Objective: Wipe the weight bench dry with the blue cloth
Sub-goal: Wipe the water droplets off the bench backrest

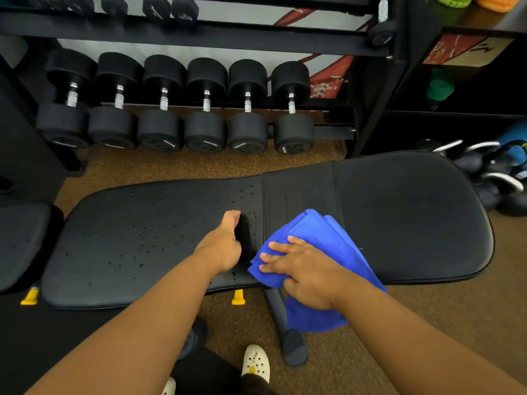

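The 2 forearms reach down from the camera over the weight bench (399,212), whose long black pad lies across the view. Its right part looks dry; the left part is dotted with water drops (142,240). The blue cloth (322,246), bunched, sits on the near edge by the seam, 1 end hanging over. The right hand (302,269) presses it with spread, fairly straight fingers. The left hand (225,243) rests on the pad, fingers loosely curled, holding nothing. Best next: keep the cloth flat and sweep left in overlapping passes, lifting the left hand clear of the wet patch.
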Available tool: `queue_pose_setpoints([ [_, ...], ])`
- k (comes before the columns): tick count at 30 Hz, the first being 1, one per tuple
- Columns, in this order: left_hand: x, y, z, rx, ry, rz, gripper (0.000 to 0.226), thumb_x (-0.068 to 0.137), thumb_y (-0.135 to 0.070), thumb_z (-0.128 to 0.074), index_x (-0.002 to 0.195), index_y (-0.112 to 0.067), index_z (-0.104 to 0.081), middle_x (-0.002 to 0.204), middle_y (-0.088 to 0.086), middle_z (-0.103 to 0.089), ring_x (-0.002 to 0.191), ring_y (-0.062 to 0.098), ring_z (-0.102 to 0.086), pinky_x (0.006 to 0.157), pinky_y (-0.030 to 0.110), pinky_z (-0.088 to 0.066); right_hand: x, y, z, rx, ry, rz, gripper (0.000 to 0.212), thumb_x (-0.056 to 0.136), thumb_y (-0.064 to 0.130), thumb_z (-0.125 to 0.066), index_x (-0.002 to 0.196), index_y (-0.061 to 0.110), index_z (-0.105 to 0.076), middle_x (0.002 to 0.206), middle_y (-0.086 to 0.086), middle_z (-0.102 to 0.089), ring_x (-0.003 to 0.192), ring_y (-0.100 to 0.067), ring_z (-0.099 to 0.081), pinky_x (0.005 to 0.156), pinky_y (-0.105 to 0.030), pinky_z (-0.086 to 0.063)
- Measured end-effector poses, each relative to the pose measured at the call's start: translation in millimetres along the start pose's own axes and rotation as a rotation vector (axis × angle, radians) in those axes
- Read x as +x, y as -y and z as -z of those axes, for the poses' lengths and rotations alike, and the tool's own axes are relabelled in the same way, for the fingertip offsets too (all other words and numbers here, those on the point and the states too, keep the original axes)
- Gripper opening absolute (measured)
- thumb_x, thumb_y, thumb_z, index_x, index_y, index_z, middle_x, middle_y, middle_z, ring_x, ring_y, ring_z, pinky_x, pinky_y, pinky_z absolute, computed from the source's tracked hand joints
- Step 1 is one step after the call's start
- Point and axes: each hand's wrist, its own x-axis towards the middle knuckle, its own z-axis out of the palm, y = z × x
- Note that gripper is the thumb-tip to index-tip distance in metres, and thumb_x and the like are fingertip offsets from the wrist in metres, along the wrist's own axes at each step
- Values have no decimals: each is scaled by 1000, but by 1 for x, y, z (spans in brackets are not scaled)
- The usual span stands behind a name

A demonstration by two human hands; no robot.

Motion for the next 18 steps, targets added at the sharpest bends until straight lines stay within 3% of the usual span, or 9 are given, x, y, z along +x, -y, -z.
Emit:
queue_pose_setpoints([
  [6, 0, 1, 0, -4, 8, 19, 73, 89, 0, -33, 145, -39, -9, 154, -18, -26, 88, 19, -61, 64, 31, -45, -16, -3, -1, 136, -1, 72, 50, 86, 6, -48, 132, 25, -59, 146, 15, -44, 143, 4, -17, 111, -11, 10],
  [9, 0, 2, 0, 10, 10, 12, 75, 89, 2, -33, 147, -38, -7, 155, -19, -23, 99, 17, -60, 70, 32, -48, -24, -9, 4, 208, 30, 64, 46, 83, 4, -50, 121, 24, -67, 137, 18, -53, 135, 14, -22, 111, -9, 2],
  [13, 1, 4, -1, 29, 19, 0, 75, 90, 2, -33, 149, -36, -5, 157, -19, -19, 101, 18, -58, 64, 28, -43, -30, -21, 10, 282, 27, 5, 46, 76, 14, -45, 110, 29, -72, 130, 17, -60, 135, 8, -32, 117, -19, -13],
  [15, 2, 5, -1, 33, 23, -5, 76, 90, 3, -34, 149, -35, -6, 157, -16, -18, 111, 19, -55, 73, 31, -46, -32, -26, 13, 312, -47, -49, 51, 72, 18, -41, 110, 30, -72, 130, 16, -60, 136, 4, -33, 118, -24, -14],
  [18, 2, 3, -1, 56, 24, -16, 75, 88, 3, -35, 147, -36, -8, 159, -9, -17, 115, 21, -53, 86, 39, -49, -24, -24, 14, 262, -219, -144, 59, 73, 20, -37, 125, 25, -64, 138, 14, -53, 140, 3, -26, 120, -24, -1],
])
